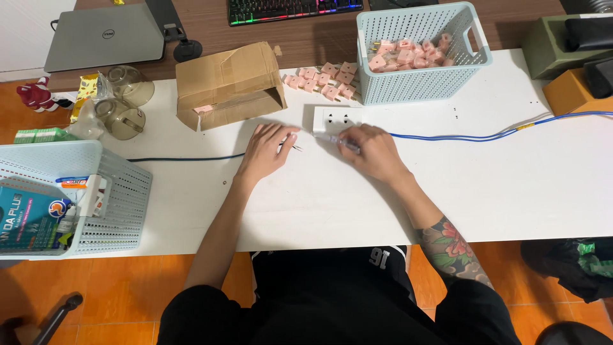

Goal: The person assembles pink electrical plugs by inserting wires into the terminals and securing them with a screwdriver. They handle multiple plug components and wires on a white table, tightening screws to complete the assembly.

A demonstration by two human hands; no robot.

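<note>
My left hand (268,150) lies flat on the white table (485,185), fingers spread, its fingertips beside some thin dark wire ends (295,147). My right hand (373,152) is closed around a slim clear-handled tool (332,138) whose tip points left toward those wires. Just beyond both hands sits a white socket block (336,118). A blue cable (472,135) runs from under my right hand off to the right edge.
Pink plugs (322,82) lie loose behind the socket block and fill a pale blue basket (423,51). An open cardboard box (228,83) stands at left. A second basket (76,198) holds packets at the table's left edge. Laptop and keyboard sit behind.
</note>
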